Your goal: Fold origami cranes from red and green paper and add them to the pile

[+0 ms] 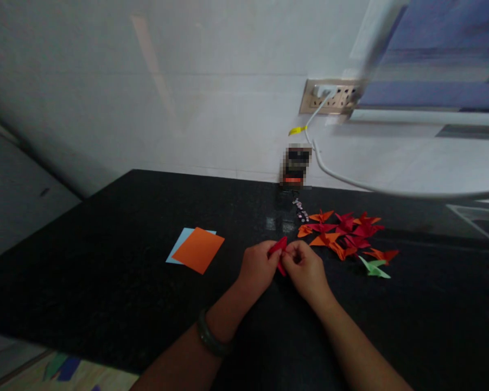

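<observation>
Between my two hands, just over the black countertop, is a small folded piece of red origami paper point(284, 243). My left hand point(259, 266) grips it from the left, fingers closed round its side. The fingertips of my right hand point(307, 269) pinch it from the right. Part of the paper is hidden behind my fingers. To the right of my right hand lies a cluster of folded paper cranes point(356, 241), red and orange, with a pale green paper crane point(374, 267) at its near edge.
Left of my hands, an orange paper square point(199, 250) overlaps a light blue sheet point(183, 241). Small shiny beads point(301, 210) trail toward a blurred phone-like object point(296, 165) at the wall. A white cable point(350, 183) runs from the wall socket point(329, 96) along the counter's back right.
</observation>
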Tool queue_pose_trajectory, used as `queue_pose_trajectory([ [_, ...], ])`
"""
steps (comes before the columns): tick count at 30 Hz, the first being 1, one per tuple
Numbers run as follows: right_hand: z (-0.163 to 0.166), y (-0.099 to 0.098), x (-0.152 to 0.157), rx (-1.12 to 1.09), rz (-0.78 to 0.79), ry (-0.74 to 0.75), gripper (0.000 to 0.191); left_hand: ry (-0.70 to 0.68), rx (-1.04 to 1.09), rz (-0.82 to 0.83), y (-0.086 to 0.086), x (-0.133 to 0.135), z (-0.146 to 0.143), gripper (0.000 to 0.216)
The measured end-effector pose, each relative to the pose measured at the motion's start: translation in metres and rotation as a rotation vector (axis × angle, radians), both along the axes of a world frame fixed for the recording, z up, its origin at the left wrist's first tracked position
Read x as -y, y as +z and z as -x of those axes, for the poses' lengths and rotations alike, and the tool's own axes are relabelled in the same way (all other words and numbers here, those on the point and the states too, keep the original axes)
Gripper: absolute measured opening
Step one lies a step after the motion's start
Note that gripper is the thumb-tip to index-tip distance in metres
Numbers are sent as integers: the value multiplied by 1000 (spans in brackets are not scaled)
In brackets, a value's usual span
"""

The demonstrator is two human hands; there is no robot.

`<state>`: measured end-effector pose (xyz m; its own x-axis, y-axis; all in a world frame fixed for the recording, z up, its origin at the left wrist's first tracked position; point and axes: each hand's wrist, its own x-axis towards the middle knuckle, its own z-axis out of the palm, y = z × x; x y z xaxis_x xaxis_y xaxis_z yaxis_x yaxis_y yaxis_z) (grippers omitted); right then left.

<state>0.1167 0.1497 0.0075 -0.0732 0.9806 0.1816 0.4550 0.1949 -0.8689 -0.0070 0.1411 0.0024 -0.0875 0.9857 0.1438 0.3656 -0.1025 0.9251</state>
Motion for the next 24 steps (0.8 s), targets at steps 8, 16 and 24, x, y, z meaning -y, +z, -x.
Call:
queue_pose_trajectory([
  [8, -1, 7, -5, -527, 334, 63, 28, 65, 441, 251, 9, -5, 1, 16],
  [16, 1, 2, -4, -286, 362, 91, 25, 102, 228, 95, 5, -5, 3, 17],
  [24, 5, -10, -3, -219, 340, -16, 20, 46, -106, 15, 3, 1, -3, 17],
])
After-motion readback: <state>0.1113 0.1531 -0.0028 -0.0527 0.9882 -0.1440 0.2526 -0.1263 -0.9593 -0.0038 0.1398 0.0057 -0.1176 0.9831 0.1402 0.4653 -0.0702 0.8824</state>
